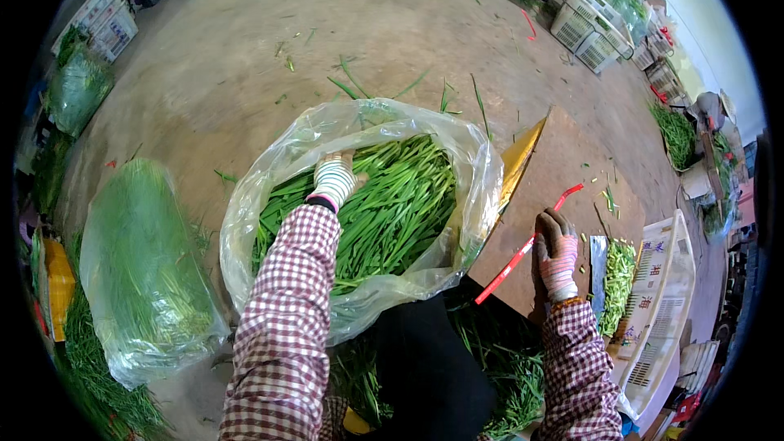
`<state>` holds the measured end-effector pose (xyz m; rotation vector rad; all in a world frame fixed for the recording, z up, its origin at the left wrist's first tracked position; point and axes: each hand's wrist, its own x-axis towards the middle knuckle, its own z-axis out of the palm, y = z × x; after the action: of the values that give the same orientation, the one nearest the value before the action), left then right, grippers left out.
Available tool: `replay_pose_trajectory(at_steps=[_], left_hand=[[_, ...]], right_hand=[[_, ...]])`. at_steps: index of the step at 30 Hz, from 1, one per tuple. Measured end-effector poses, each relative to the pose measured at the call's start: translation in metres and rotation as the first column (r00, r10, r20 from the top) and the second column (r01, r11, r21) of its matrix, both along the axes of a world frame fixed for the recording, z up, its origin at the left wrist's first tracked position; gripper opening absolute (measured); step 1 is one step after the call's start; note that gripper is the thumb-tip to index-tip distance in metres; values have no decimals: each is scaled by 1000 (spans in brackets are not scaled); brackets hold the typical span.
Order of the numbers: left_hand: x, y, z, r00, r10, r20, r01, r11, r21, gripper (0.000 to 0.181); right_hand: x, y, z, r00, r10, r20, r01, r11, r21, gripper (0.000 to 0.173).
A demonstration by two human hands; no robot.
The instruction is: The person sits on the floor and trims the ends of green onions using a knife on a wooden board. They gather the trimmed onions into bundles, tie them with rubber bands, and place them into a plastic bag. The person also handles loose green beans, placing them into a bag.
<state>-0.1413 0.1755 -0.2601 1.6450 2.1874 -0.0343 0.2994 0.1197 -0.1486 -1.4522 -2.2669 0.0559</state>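
My left hand (335,179), in a striped knit glove, rests on a heap of long green leaves that look like Chinese chives (398,208). The thumb stands apart from the fingers, whose tips are partly hidden. A clear plastic bag (245,245) surrounds the leaves, its mouth wide and facing up. To the right, my right hand (557,251), also gloved, is closed on a thin red strip (507,269) above a brown board (508,282). Both ends of the strip stick out past the hand.
A filled clear bag of greens (147,269) lies at left. Beside the board's right edge are a flat metal blade (598,269), cut pale stem ends (618,282) and a white plastic crate (658,318). Loose leaves (349,79) litter the floor. Another crate (591,30) stands far right.
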Motion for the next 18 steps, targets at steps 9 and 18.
replay_pose_trajectory(at_steps=[9,18], left_hand=[[6,21,23,996,-78,-54,62,969,-241,93],[14,15,21,999,-44,1,44,993,-110,94]], right_hand=[[-2,-1,-1,999,-27,16,27,1000,-2,41],[-5,0,2,999,-40,9,40,999,-4,40]])
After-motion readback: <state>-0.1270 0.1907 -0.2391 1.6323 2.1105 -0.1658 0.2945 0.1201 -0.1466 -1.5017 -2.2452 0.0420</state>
